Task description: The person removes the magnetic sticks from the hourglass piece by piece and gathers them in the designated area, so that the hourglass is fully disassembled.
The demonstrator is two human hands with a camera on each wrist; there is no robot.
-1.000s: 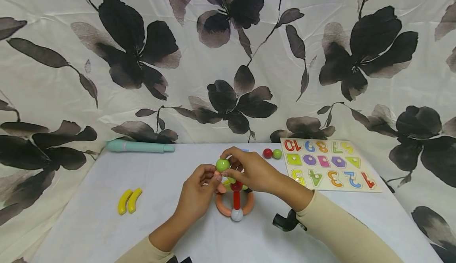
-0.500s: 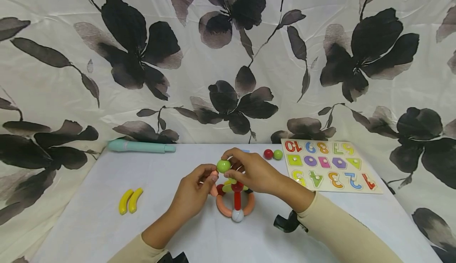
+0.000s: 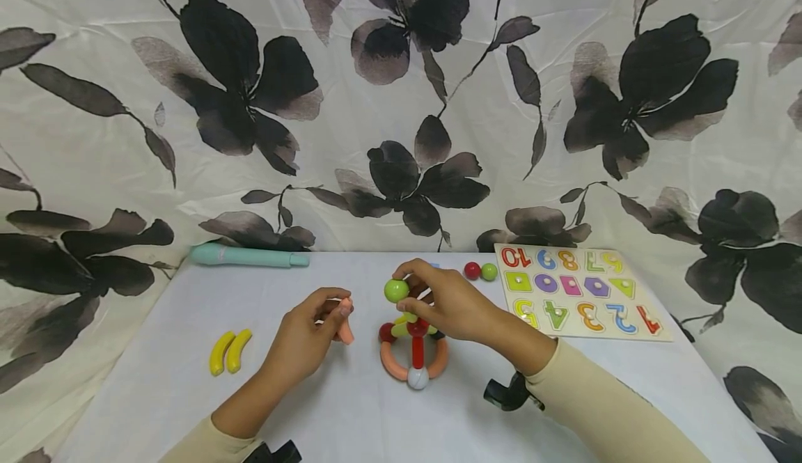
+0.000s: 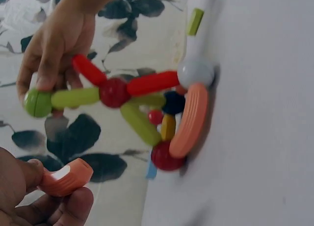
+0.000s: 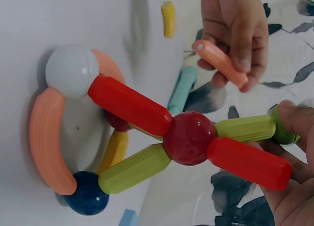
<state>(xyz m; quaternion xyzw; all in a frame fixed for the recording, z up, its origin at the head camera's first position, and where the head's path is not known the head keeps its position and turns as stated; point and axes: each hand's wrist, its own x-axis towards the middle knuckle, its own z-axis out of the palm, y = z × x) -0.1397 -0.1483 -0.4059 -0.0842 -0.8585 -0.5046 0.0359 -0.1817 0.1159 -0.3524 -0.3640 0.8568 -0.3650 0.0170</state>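
My left hand [image 3: 307, 334] pinches a curved orange stick [image 3: 345, 324], held above the table to the left of a ball-and-stick structure. My right hand [image 3: 454, 303] grips a green ball [image 3: 396, 290] at the structure's top. A light green stick [image 5: 245, 128] joins that ball to a dark red ball [image 5: 190, 138], from which a red stick [image 5: 250, 163] also juts out free. Two green sticks and another red stick [image 3: 418, 353] slope down to a base ring. White ball [image 3: 418, 378], navy ball [image 5: 87, 193] and red ball [image 4: 168, 156] link the ring's curved orange and yellow sticks.
Two curved yellow sticks [image 3: 225, 353] lie at the left. A teal tube-shaped object [image 3: 250, 256] lies along the back edge. Loose red [image 3: 472, 271] and green [image 3: 489, 271] balls sit at the back, beside a number-and-shape puzzle board [image 3: 583, 292].
My left hand has drawn left, away from the green ball, carrying the curved orange stick. The right hand stays on the green ball, almost unmoved.
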